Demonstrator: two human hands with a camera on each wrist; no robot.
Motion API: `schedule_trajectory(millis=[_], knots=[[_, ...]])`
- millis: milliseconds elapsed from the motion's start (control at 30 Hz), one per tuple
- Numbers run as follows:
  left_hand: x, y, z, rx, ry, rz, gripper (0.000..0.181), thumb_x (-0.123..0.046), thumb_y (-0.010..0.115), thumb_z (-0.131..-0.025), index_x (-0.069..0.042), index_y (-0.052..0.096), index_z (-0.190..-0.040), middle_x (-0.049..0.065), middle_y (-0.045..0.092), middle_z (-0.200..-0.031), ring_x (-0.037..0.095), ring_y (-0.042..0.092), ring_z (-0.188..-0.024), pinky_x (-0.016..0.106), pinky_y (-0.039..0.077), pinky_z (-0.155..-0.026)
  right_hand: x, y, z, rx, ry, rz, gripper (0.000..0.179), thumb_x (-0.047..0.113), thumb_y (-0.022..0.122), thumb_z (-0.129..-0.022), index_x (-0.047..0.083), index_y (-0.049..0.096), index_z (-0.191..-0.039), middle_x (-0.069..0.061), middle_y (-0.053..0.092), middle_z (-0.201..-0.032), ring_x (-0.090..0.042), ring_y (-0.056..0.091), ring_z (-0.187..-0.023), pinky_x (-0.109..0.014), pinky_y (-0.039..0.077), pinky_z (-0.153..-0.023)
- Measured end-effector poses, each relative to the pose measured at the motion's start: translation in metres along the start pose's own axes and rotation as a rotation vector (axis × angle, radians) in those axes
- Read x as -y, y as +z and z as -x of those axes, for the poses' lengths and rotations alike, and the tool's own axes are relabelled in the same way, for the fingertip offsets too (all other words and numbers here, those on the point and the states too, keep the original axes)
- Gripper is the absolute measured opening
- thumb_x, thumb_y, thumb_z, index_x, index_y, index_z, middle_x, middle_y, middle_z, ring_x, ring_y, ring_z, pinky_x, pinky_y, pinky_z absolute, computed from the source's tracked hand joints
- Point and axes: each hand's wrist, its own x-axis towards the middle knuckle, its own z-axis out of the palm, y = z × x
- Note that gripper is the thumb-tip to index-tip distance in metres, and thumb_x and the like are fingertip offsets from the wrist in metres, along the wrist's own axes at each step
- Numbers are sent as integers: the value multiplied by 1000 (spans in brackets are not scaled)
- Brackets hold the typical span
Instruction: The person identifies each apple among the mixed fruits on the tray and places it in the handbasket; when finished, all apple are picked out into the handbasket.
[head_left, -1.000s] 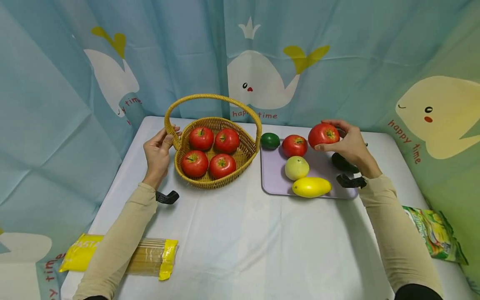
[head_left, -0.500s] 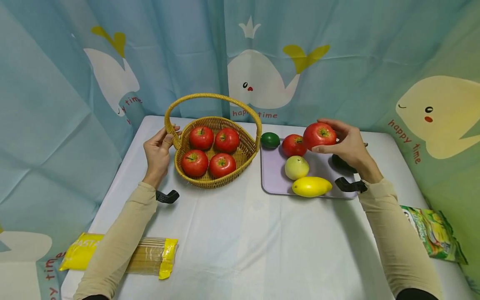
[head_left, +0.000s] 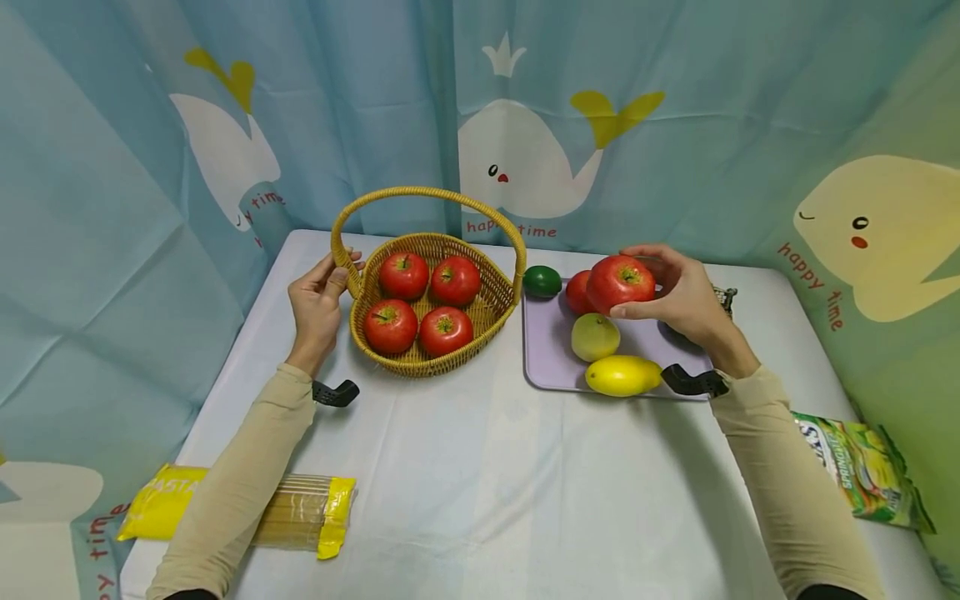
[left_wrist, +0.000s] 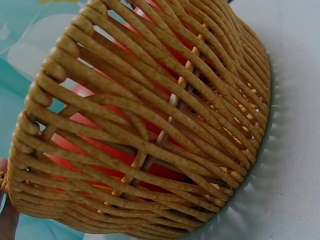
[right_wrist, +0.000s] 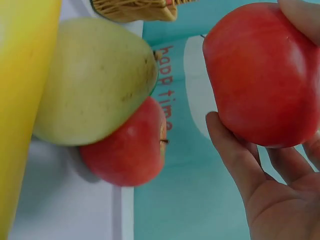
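Note:
My left hand (head_left: 317, 308) grips the left foot of the arched handle on a wicker basket (head_left: 491, 310), which holds several red apples (head_left: 405, 277). In the left wrist view the basket's woven side (left_wrist: 150, 130) fills most of the picture, red showing through the gaps. Over the lilac tray (head_left: 547, 373), my right hand (head_left: 686, 300) holds a red apple (head_left: 621, 282) between thumb and fingers. Another apple (right_wrist: 130, 150) lies on the tray, partly hidden behind the held one in the head view. Beside it sit a pale green round fruit (head_left: 596, 337) and a yellow oval fruit (head_left: 624, 376).
A small dark green fruit (head_left: 542, 282) lies at the tray's back left corner. Something dark (head_left: 678, 335) is mostly hidden under my right hand. A yellow pasta packet (head_left: 300, 512) lies beneath my left forearm, a green snack bag (head_left: 870, 471) at the right edge. Curtains stand behind.
My right hand has carried the apple leftward over the tray, so it now covers part of the apple lying there. My left hand and the basket have stayed in place.

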Motion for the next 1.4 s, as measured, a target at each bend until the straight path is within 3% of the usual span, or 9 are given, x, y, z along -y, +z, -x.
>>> schedule_trajectory(millis=[200,367,533,767,933,1167,1400], knots=[[1,-1,-1,2,4,6,33,-3,63,-105,13,67,-133,7,80,-116,21,78,-104,24,63,-93,8,9,0,8,-33,-2,76,-6,93,-76,7,63,-144,1,68,-135,-17,67,-112,-16,60,-90],[2,-2,0,12,2,15,32,-3,63,-105,9,68,-135,6,80,-116,22,78,-106,25,63,-94,11,19,1,29,0,-30,77,-3,94,-76,11,64,-145,0,68,-137,-18,70,-112,-18,61,-92],[2,-2,1,14,2,7,31,-4,63,-105,5,70,-134,5,80,-116,22,78,-107,26,63,-95,14,29,-1,44,-38,-31,78,-5,94,-73,10,66,-144,0,68,-137,-19,71,-109,-20,62,-91],[2,-1,0,10,5,10,31,-4,62,-105,9,69,-133,4,80,-115,18,78,-104,24,63,-93,20,41,-3,111,-92,-52,79,-9,92,-73,7,65,-145,0,68,-142,-18,70,-115,-21,63,-92],[1,0,0,9,3,6,33,-5,63,-105,13,68,-132,1,80,-113,17,78,-103,25,63,-94,25,50,-3,149,-77,-78,81,-8,95,-70,8,67,-144,1,70,-140,-20,69,-117,-23,63,-93],[1,0,1,4,4,-13,34,-5,63,-105,13,66,-134,-1,80,-113,21,77,-105,25,63,-94,29,63,-1,200,-65,-144,83,-10,94,-68,7,66,-144,-3,67,-145,-23,71,-116,-28,65,-93],[2,-1,0,5,9,-21,31,-6,63,-105,3,72,-133,2,80,-114,33,76,-110,27,63,-95,28,80,0,192,-75,-136,81,-8,97,-67,9,70,-141,-6,66,-138,-23,69,-117,-27,64,-94]])
